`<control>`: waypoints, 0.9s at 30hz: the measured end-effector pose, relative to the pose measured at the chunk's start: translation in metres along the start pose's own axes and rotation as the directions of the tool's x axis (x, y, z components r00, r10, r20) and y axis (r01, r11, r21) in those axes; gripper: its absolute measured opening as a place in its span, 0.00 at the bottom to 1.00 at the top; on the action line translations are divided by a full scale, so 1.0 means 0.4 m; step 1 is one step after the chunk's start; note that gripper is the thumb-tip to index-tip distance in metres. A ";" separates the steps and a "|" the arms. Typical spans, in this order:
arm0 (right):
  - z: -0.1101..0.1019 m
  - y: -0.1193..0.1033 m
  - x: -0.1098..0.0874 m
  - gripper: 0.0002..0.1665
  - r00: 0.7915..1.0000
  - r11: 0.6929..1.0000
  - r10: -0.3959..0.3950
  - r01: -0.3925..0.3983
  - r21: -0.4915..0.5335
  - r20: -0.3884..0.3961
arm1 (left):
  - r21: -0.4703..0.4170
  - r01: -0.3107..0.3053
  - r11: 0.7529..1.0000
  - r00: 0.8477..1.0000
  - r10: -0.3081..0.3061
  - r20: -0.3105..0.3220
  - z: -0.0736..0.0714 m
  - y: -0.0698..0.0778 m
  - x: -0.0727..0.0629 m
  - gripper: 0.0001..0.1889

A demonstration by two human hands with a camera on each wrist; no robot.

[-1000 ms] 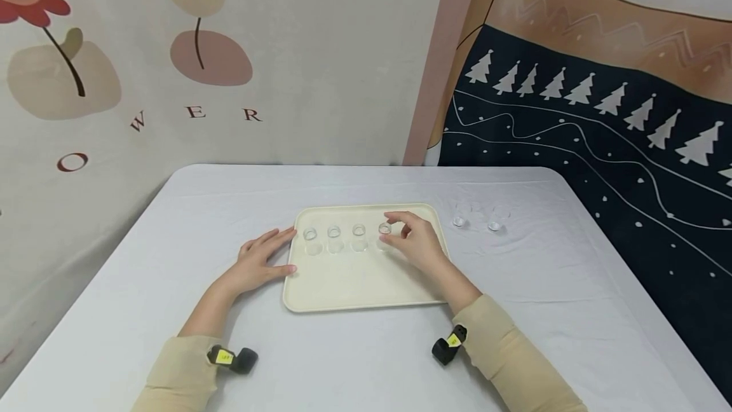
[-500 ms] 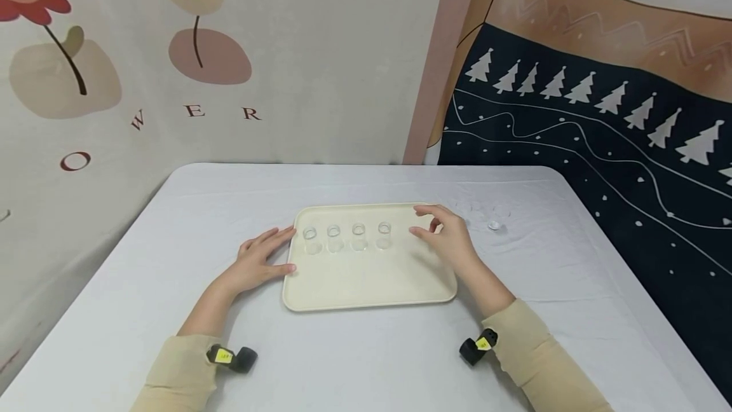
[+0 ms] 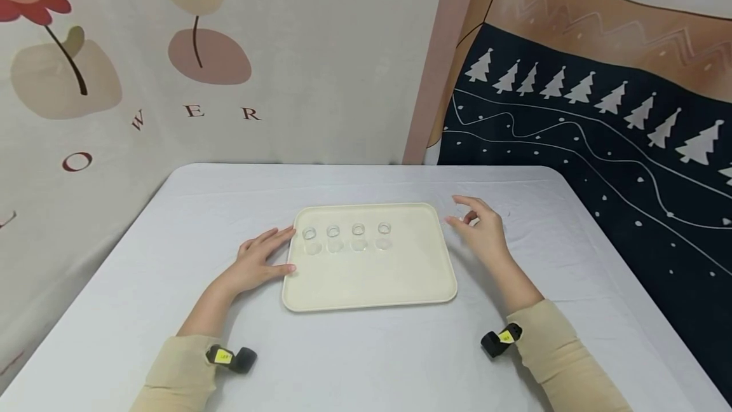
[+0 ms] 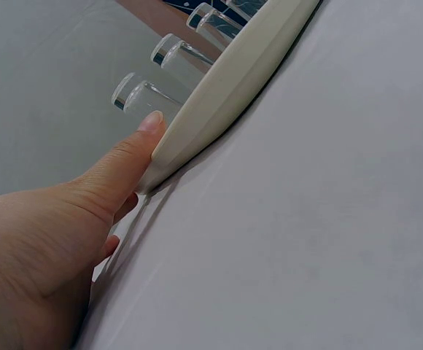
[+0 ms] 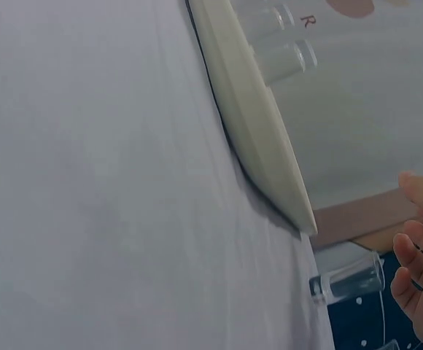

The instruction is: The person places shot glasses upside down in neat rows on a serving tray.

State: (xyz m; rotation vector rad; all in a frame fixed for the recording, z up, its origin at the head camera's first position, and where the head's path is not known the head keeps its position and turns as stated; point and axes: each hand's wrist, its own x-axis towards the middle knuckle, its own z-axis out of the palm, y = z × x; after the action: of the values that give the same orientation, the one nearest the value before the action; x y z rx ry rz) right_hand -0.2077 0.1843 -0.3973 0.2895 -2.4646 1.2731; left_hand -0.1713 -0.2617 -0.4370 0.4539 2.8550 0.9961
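Several small clear glasses [image 3: 358, 237] stand in a row on the cream tray [image 3: 412, 272], their thick bases uppermost. My left hand [image 3: 254, 266] rests against the tray's left edge with fingers spread, and in the left wrist view its thumb [image 4: 124, 160] touches the rim near the closest glass. To the right of the tray hovers my right hand [image 3: 483, 234], holding nothing, its thumb and forefinger apart. Close by its fingers, the right wrist view shows a clear glass [image 5: 348, 281] on the table, thick base down. Another glass is partly visible at that view's bottom edge.
A white cloth covers the table [image 3: 354, 361]. Behind it hang a pale curtain [image 3: 332, 68] with flower prints and a dark cloth [image 3: 543, 126] with tree prints. A black device [image 3: 231, 358] sits on the left wrist, another [image 3: 501, 340] on the right.
My right hand has let go of the last glass in the tray's row and moved right, past the tray's edge, to the glasses on the table. The left hand stays in place.
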 end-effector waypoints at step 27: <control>0.024 0.105 0.022 0.39 0.983 0.983 0.181 -0.180 -0.043 0.028 | -0.006 0.015 1.000 1.000 -0.015 0.004 0.001 -0.001 -0.001 0.45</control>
State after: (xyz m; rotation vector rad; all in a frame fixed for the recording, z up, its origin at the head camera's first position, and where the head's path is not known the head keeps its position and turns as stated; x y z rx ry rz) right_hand -0.2320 0.2005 -0.4300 0.0771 -2.5898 1.2960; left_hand -0.1709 -0.2621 -0.4376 0.4320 2.8470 1.0004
